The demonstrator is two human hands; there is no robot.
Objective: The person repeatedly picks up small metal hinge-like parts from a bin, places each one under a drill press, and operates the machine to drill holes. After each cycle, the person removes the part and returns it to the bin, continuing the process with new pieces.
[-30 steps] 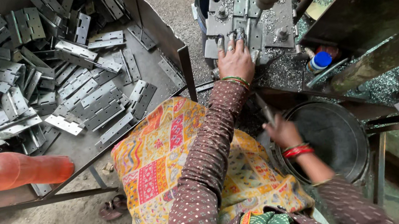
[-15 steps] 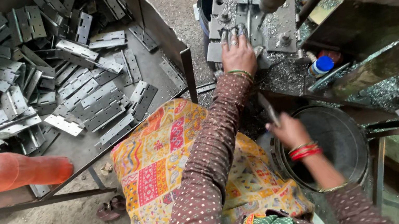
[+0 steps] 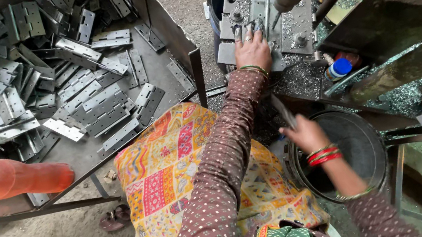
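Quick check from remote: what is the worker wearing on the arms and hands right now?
Both arms are in dark maroon sleeves with small pale dots. The left hand has green and gold bangles at the wrist and a ring on one of its fingers. The right hand is motion-blurred, with red bangles at the wrist and a thin green one farther up the forearm. No gloves on either hand.

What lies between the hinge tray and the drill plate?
In the head view, bare gravel floor separates the hinge tray from the drill plate.
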